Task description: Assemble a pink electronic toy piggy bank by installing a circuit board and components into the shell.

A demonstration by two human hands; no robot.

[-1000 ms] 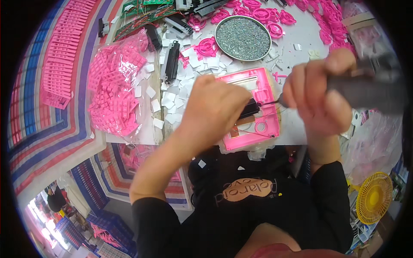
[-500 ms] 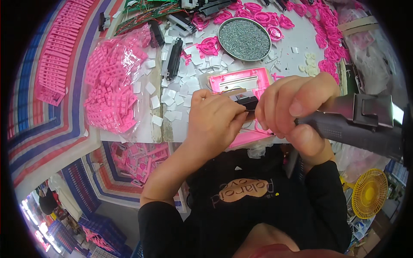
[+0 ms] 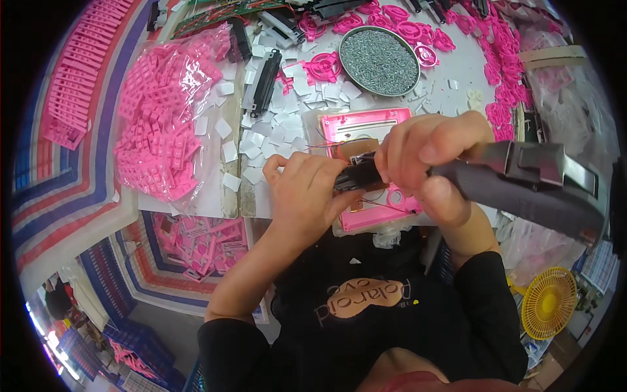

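My left hand (image 3: 304,189) pinches a black plastic part (image 3: 359,175) between thumb and fingers, over an open pink plastic housing (image 3: 369,219). Thin wires and a brown piece (image 3: 353,151) show inside that housing. Curled round a dark grey handheld tool (image 3: 516,196) with a shiny metal clip is my right hand (image 3: 431,160). The tool's near end looms large, and its working end is hidden behind my right fingers, close to the black part. A round metal dish (image 3: 380,62) full of small screws stands just beyond the housing.
White paper squares (image 3: 277,134) and a black module (image 3: 262,81) lie left of the housing. Farther left sits a clear bag of pink parts (image 3: 166,127). Pink ring-shaped parts (image 3: 418,31) spread along the back and right. A yellow basket (image 3: 548,302) stands lower right.
My left hand has shifted slightly left and down, baring more of the black part. The right hand and tool have moved slightly left. The whole view has shifted a little.
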